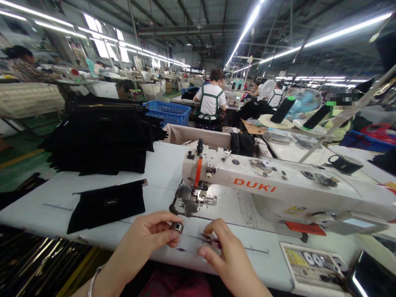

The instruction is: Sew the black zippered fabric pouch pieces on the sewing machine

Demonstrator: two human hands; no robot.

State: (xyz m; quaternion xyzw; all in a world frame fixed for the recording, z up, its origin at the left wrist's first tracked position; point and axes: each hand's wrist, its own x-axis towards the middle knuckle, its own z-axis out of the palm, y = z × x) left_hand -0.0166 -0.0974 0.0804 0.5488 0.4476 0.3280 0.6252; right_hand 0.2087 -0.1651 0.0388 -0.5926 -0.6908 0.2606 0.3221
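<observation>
At the far left we see a stack of black fabric (99, 136) on the white worktop (161, 165). Nearer us a single black piece (107, 204) lies flat. Next is our left hand (145, 239), low at the worktop's front edge. Its fingers (161, 236) are closed on a small metal bobbin case (177, 227), held just in front of the needle area of the sewing machine (278, 189). Just right of it, our right hand (227, 258) pinches a thin reddish tool (208, 239) in closed fingers, the tip pointing toward the bobbin case. Farther right, a tray of bobbins (286, 249) sits near the worktop's front edge.
</observation>
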